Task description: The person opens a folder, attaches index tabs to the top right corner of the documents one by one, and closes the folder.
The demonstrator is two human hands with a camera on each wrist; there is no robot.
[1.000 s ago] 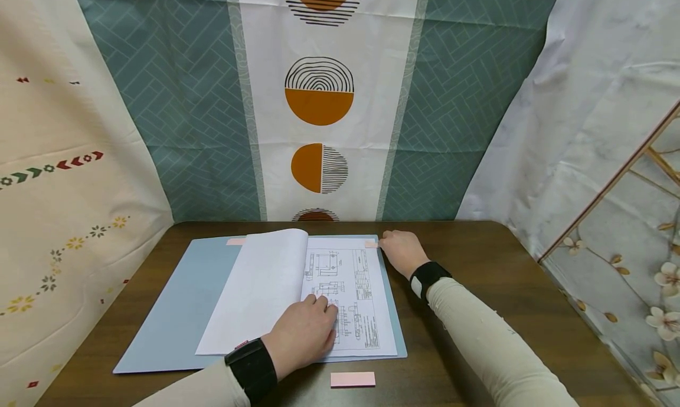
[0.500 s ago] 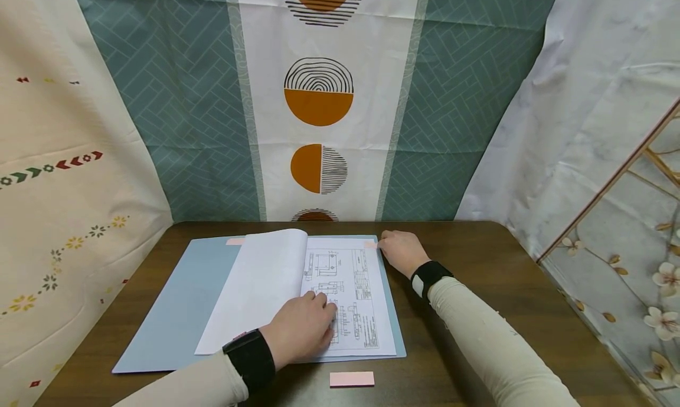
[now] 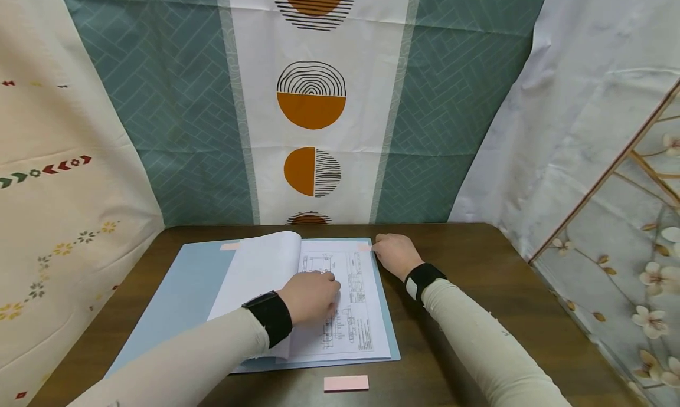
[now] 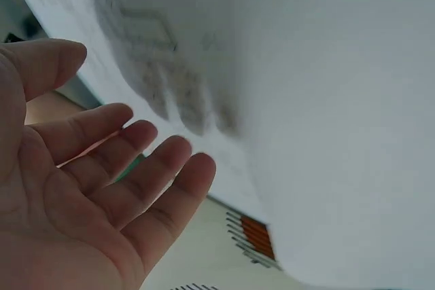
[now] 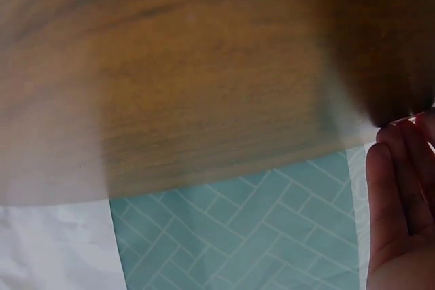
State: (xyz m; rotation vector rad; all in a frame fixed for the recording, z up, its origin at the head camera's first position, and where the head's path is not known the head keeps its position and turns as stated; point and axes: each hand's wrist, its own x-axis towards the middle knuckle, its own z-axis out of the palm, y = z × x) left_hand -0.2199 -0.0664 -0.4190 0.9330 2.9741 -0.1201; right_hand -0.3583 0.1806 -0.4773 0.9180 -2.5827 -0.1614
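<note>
A blue folder [image 3: 180, 295] lies spread on the table, holding white sheets; the right-hand page [image 3: 363, 307] carries printed technical drawings. My left hand [image 3: 313, 295] is over that drawing page with its fingers extended and nothing in them; in the left wrist view the fingers [image 4: 153, 212] cast shadows on the paper. At the folder's far right corner, my right hand [image 3: 397, 255] pinches the outer end of a pale pink sticky note [image 3: 365, 248] at the page edge. Its fingertips [image 5: 384, 157] are partly cut off in the right wrist view.
A pink sticky note pad [image 3: 346, 383] lies on the brown table [image 3: 467, 277] in front of the folder. Another pink note [image 3: 230, 246] shows at the top of the turned-over page [image 3: 265, 256]. Patterned fabric [image 3: 313, 183] hangs behind the table.
My left hand has moved up the drawing page, away from its lower part. The right hand stays at the page's upper right corner. The head view has shifted slightly.
</note>
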